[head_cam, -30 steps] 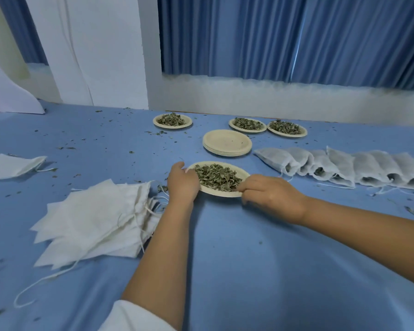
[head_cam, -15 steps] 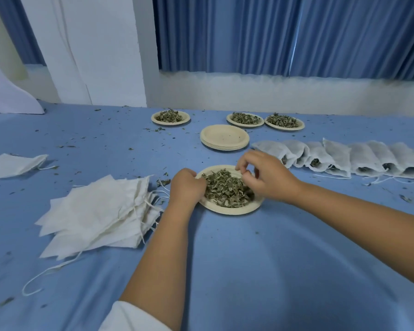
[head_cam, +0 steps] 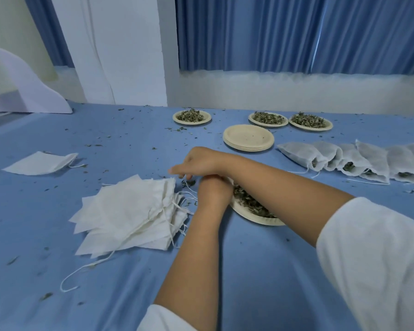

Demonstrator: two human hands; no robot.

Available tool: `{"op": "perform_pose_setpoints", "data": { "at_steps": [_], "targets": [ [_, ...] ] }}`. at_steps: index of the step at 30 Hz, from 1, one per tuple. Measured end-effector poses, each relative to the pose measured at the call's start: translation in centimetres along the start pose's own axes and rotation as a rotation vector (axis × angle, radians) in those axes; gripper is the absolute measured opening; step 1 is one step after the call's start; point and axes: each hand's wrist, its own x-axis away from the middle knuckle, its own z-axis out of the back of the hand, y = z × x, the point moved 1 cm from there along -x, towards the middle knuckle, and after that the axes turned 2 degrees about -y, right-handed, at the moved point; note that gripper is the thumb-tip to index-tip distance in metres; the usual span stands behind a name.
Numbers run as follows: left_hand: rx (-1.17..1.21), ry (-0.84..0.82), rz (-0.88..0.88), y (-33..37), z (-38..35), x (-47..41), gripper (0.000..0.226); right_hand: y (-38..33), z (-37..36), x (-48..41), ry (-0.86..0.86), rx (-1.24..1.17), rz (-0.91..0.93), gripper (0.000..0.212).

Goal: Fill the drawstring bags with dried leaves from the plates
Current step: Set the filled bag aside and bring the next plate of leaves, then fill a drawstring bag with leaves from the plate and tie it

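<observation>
— White fabric, the pile of empty bags (head_cam: pixel 129 211), is laid nearest, at the left of the counter (head_cam: pixel 261 271). What can be upset there?
— The cords are tangled at the pile's open end. If one is pulled, several bags may be dragged along with it, and the near plate (head_cam: pixel 261 219) just beside the pile may be nudged.
— How are the hands placed?
— The right hand (head_cam: pixel 201 163) is crossed over the left hand (head_cam: pixel 212 190). Its fingers (head_cam: pixel 177 172) are stretched loosely above the cords, and nothing is seen to be gripped. The left fingers are hidden under the right wrist, so their state cannot be told.
— And the dried leaves (head_cam: pixel 251 204)?
— They are heaped on the near plate, partly covered by the right forearm. If the rim is caught by a wrist, they could be scattered over the counter.
— Farther off?
— The stack of empty plates (head_cam: pixel 249 138) and the filled bags (head_cam: pixel 344 158) are well apart from the hands, and the far plates (head_cam: pixel 191 123) are set beyond, unlikely to be disturbed.
</observation>
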Motion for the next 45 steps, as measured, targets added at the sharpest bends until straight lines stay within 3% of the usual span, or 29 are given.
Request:
{"op": "perform_pose_setpoints", "data": {
  "at_steps": [3, 6, 9, 13, 20, 22, 25, 28, 31, 34, 38, 42, 45],
  "targets": [
    [-0.02, -0.024, -0.019, -0.3, 0.2, -0.4, 0.04, -0.8, -0.4, -0.7, -0.057, 0.052, 0.019, 0.036],
    [0.044, -0.04, 0.014, -0.5, 0.3, -0.6, 0.039, -0.6, -0.5, -1.0, -0.034, -0.075, 0.026, 0.027],
    [0.194, -0.022, 0.045, -0.5, 0.6, -0.1, 0.024, -0.4, 0.0, -0.9, 0.106, -0.303, -0.003, 0.015],
    [0.267, -0.034, 0.046, -0.2, 0.8, 0.5, 0.021, 0.4, 0.7, -0.7, 0.288, -0.637, -0.063, 0.017],
    [0.384, 0.128, 0.023, 0.0, 1.2, 0.7, 0.036, 2.0, 2.1, -0.3, 0.754, -0.897, -0.101, 0.017],
    [0.462, 0.17, 0.016, 0.2, 1.3, 0.9, 0.032, 2.9, 2.9, -0.1, 0.839, -0.896, -0.146, 0.019],
    [0.479, 0.253, -0.018, 0.6, 1.7, 1.0, 0.046, 4.2, 3.7, 1.1, 0.91, -0.969, -0.175, 0.019],
    [0.484, 0.435, -0.068, 0.9, 2.7, 0.8, 0.047, 5.5, 3.2, 2.4, 0.903, -1.038, -0.173, 0.027],
    [0.353, 0.527, -0.18, 1.5, 3.0, 0.9, 0.015, 6.2, 2.2, 3.6, 0.825, -1.066, -0.165, 0.024],
    [0.135, 0.43, -0.287, 2.1, 2.3, 0.3, 0.027, 6.9, 2.2, 5.0, 0.789, -0.992, -0.153, 0.032],
    [-0.076, 0.329, -0.39, 3.2, 2.0, -0.2, 0.022, 7.1, 3.2, 6.4, 0.734, -0.891, -0.1, 0.037],
    [0.062, 0.358, -0.412, 3.8, 2.0, -0.3, 0.023, 7.6, 4.1, 7.7, 0.689, -0.934, -0.047, 0.016],
    [0.162, 0.43, -0.339, 3.4, 2.3, -0.5, 0.018, 8.8, 4.4, 8.6, 0.672, -0.974, -0.072, 0.018]
  ]
}}
